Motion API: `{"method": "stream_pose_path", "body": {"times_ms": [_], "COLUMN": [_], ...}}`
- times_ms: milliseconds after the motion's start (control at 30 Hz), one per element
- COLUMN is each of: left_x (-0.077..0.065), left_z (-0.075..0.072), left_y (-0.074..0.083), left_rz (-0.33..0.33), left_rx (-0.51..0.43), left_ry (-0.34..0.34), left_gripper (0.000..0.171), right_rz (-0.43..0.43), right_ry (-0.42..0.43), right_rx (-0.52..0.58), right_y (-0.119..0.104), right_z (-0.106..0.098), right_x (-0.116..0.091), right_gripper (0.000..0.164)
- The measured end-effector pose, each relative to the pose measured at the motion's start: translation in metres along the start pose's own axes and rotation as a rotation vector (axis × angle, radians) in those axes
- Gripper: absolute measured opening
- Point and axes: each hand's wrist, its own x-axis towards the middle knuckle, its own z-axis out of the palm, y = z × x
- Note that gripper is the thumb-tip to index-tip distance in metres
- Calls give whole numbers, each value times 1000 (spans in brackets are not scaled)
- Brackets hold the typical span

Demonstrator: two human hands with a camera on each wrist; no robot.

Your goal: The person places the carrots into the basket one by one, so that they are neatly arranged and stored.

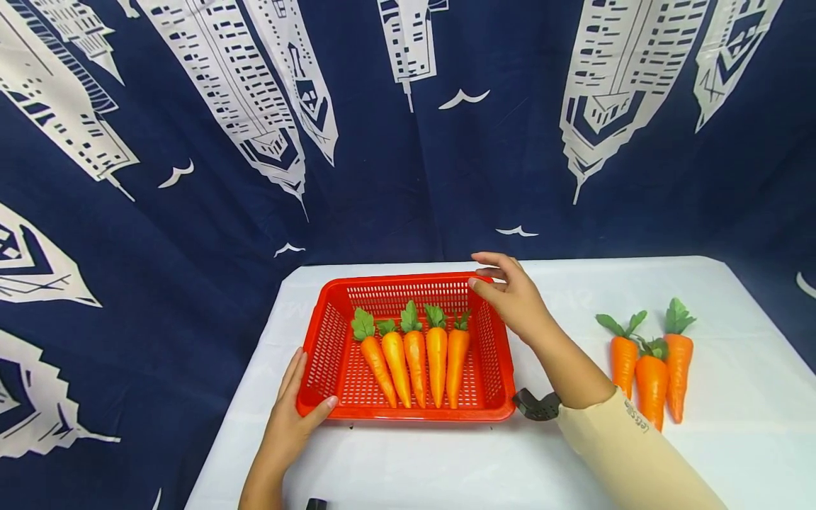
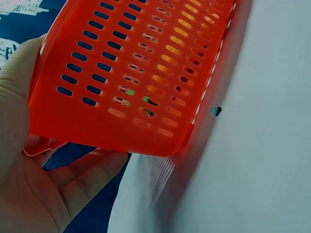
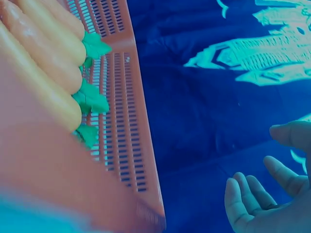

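A red plastic basket (image 1: pixel 408 414) with slotted walls stands in the middle of the white table. Several orange carrots (image 1: pixel 414 358) with green leaf tops lie side by side in it, leaves toward the far wall. My left hand (image 1: pixel 287 418) grips the basket's near left corner, thumb at the front rim and fingers along the left side; the left wrist view shows this hand (image 2: pixel 43 184) around the corner. By the far right corner hovers my right hand (image 1: pixel 513 294), fingers loosely bent and holding nothing. In the right wrist view the right hand (image 3: pixel 272 194) is apart from the basket wall (image 3: pixel 129 97).
Three more carrots (image 1: pixel 652 382) lie on the white tabletop (image 1: pixel 733 453) to the right, beyond the right forearm. A black wrist device (image 1: pixel 537 405) sits close to the basket's right front corner. A dark blue cloth (image 1: pixel 395 191) with white building prints hangs behind.
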Motion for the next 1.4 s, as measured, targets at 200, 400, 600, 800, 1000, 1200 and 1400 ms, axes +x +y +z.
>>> {"method": "stream_pose_path", "body": {"times_ms": [200,400,600,800,1000,1200,1400], "left_x": [-1,0,1,2,2,1,0], "left_z": [-1,-1,0,1,1,1,0], "left_y": [0,0,0,-3,-3,-2,0], "left_rz": [-7,2,10,27,19,12,8], "left_rx": [-2,-15,-14,-8,-12,-16,-19], "left_ry": [2,2,2,3,-4,-7,-7], "left_gripper": [97,96,97,97,99,99,97], "right_rz": [20,53,104,176,260,357,468], "right_ry": [86,166,239,294,306,307,323], "right_rx": [1,-25,-68,-66,-74,-87,-69], "right_y": [11,26,45,64,81,95,106], "right_z": [-16,-34,-53,-69,-81,-92,-98], "right_x": [-13,-26,-42,-59,-77,-95,-108], "right_gripper": [50,57,59,63,70,73,73]}}
